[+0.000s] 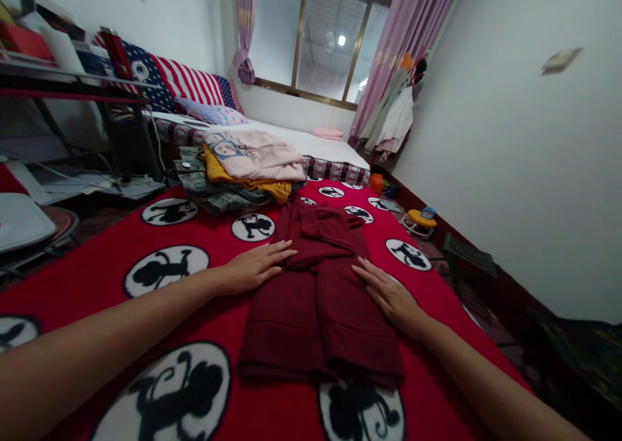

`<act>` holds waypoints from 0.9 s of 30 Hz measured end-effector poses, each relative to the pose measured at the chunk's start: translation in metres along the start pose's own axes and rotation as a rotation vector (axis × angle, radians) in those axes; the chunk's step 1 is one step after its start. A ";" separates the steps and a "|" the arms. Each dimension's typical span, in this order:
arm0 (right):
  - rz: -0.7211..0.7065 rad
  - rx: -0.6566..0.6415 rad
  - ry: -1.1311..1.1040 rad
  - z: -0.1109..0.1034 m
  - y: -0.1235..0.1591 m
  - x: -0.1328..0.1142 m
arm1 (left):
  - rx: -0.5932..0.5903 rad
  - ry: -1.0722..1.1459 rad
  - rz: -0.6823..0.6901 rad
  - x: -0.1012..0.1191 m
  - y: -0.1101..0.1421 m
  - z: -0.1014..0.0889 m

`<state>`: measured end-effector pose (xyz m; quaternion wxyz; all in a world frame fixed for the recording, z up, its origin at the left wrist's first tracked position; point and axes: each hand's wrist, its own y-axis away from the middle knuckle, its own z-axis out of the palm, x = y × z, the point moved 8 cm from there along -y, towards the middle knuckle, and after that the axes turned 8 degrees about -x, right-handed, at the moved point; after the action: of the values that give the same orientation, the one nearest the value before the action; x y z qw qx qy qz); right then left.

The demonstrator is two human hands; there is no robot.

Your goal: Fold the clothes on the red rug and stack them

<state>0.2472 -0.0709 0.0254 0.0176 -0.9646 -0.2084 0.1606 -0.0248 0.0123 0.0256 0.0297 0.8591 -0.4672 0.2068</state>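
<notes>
While the left hand (255, 267) lies palm down at the left edge of a folded dark maroon cloth garment (286, 337), the right hand (392, 300) rests along its right edge; on both, the fingers are extended and slightly spread, gripping nothing. The garment lies in the middle of a bright red blanket (272, 418) printed with white circles and black figures, its broad hem on the near side and a sleeve-like section folded over its far part. Just beyond, to the left, a pale pink printed top (265, 156) sits on a mustard-yellow garment (276, 188) and grey patterned cloth (228, 201). Far behind stands a white-covered bed (291, 140).
</notes>
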 end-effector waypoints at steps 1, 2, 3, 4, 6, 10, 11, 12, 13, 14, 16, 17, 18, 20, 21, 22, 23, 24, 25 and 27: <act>-0.014 -0.009 -0.042 -0.003 0.008 0.003 | -0.023 0.042 0.018 -0.001 0.010 -0.005; -0.028 -0.029 -0.079 -0.007 0.015 0.006 | -0.058 0.080 0.031 -0.001 0.019 -0.010; -0.042 -0.061 -0.110 -0.009 0.021 0.007 | -0.105 0.109 0.039 0.000 0.027 -0.014; -0.055 -0.098 -0.128 -0.011 0.025 0.007 | -0.156 0.124 0.042 0.001 0.033 -0.017; -0.077 -0.164 -0.129 -0.014 0.031 0.002 | -0.239 0.121 0.038 0.005 0.041 -0.022; -0.148 -0.179 -0.049 -0.013 0.027 -0.023 | -0.214 0.099 0.100 0.019 0.042 -0.026; -0.171 -0.165 -0.040 -0.011 0.025 -0.029 | -0.193 0.099 0.137 0.023 0.041 -0.024; -0.189 -0.150 -0.045 -0.009 0.023 -0.034 | -0.173 0.104 0.174 0.027 0.040 -0.022; -0.202 -0.135 -0.062 -0.006 0.021 -0.038 | -0.156 0.112 0.207 0.031 0.039 -0.019; -0.208 -0.120 -0.086 -0.003 0.019 -0.040 | -0.142 0.123 0.232 0.033 0.039 -0.016; -0.205 -0.095 -0.133 0.000 0.018 -0.041 | -0.123 0.151 0.256 0.036 0.040 -0.011; -0.198 -0.091 -0.149 0.002 0.020 -0.040 | -0.119 0.162 0.259 0.036 0.043 -0.009; -0.199 -0.099 -0.165 0.003 0.023 -0.041 | -0.117 0.170 0.272 0.038 0.047 -0.007; -0.214 -0.127 -0.216 0.003 0.035 -0.047 | -0.104 0.189 0.327 0.046 0.061 -0.004; -0.222 -0.138 -0.254 0.000 0.042 -0.052 | -0.093 0.208 0.361 0.052 0.070 -0.004; -0.221 -0.152 -0.300 -0.004 0.049 -0.058 | -0.078 0.235 0.386 0.059 0.078 -0.006; -0.201 -0.171 -0.356 -0.010 0.054 -0.064 | -0.064 0.271 0.392 0.065 0.086 -0.011; -0.160 -0.197 -0.421 -0.016 0.056 -0.069 | -0.067 0.310 0.372 0.070 0.090 -0.016; -0.106 -0.229 -0.492 -0.024 0.055 -0.071 | -0.084 0.353 0.326 0.072 0.090 -0.023; 0.004 -0.260 -0.637 -0.044 0.037 -0.070 | -0.103 0.447 0.190 0.069 0.077 -0.045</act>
<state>0.2151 -0.1321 0.0842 -0.1719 -0.8605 -0.2203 0.4260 -0.0691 -0.0745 0.0822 0.1563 0.7418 -0.5375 0.3693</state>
